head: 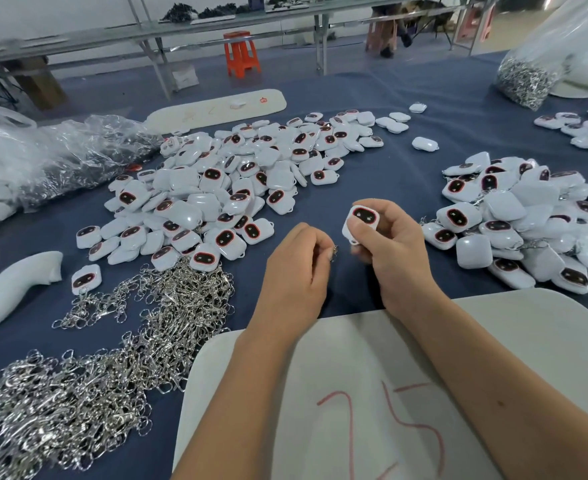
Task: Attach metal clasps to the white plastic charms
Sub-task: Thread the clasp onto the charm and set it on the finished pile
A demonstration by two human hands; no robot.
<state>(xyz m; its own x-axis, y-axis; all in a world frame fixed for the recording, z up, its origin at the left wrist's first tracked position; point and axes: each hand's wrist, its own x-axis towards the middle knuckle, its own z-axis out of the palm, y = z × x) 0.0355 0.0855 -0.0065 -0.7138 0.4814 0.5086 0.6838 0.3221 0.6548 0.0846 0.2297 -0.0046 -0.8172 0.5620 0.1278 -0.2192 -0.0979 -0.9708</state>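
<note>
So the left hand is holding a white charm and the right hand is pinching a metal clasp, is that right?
Not quite: the hands are swapped. In the head view the right hand holds the white charm, and the left hand pinches the metal clasp.

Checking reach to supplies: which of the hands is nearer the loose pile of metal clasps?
Left. The left hand is just right of the clasp pile; the right hand lies farther right, holding a charm.
</note>
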